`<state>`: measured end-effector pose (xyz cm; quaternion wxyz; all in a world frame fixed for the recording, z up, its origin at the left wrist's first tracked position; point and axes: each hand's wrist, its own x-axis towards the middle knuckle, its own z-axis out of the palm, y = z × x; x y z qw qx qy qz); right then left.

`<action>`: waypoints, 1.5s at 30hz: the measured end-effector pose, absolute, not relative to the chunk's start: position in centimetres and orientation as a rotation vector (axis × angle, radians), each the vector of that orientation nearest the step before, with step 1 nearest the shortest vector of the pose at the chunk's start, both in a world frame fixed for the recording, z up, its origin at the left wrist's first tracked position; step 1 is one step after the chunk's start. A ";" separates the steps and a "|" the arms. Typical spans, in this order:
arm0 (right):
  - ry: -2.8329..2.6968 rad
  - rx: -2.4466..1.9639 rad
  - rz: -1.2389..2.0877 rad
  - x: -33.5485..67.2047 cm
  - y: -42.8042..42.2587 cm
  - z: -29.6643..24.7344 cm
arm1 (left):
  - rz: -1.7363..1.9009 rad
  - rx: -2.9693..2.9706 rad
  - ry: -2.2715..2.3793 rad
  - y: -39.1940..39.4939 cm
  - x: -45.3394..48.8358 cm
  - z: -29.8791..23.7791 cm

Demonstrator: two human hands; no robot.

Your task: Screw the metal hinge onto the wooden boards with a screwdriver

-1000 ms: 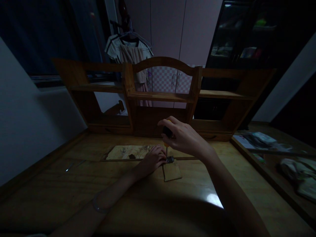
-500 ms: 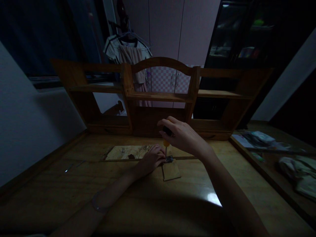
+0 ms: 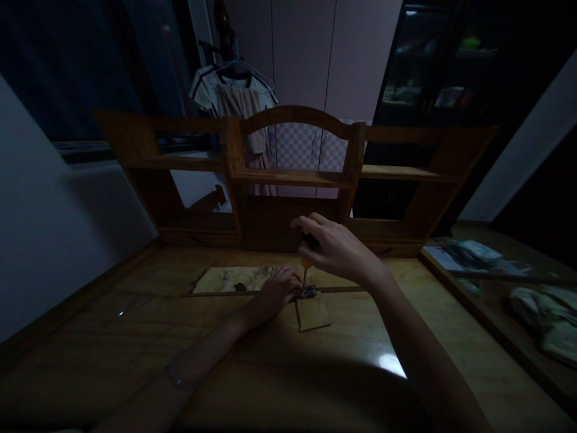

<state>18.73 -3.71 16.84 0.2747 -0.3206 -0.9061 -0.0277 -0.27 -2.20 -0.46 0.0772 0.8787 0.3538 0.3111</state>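
With your right hand's (image 3: 331, 246) fingers gripping the screwdriver (image 3: 307, 263), press straight onto the metal fitting (image 3: 311, 291); left of it, brace your left hand (image 3: 280, 290), grip unclear.

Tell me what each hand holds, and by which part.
The right hand holds a screwdriver by its handle. The left hand is beside the metal piece; whether it grips anything cannot be told.

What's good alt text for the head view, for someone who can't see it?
A right hand holds a yellow-and-black screwdriver pointing down at a small dark metallic fitting beside a flat, squarish tan piece. The left hand is by the fitting, over a glossy wooden desk, before brown wooden shelves.
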 end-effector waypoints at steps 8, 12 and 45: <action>-2.401 -0.868 -0.084 18.6 -3.5 16.6 | 0.940 2.645 1.046 -2.4 -0.2 -0.4; -2.399 -0.874 -0.118 18.5 -3.4 16.5 | 0.924 2.652 1.056 -2.3 -0.2 -0.5; -2.457 -0.884 -0.067 18.9 -4.3 17.3 | 0.904 2.629 1.030 -2.4 -0.3 -0.7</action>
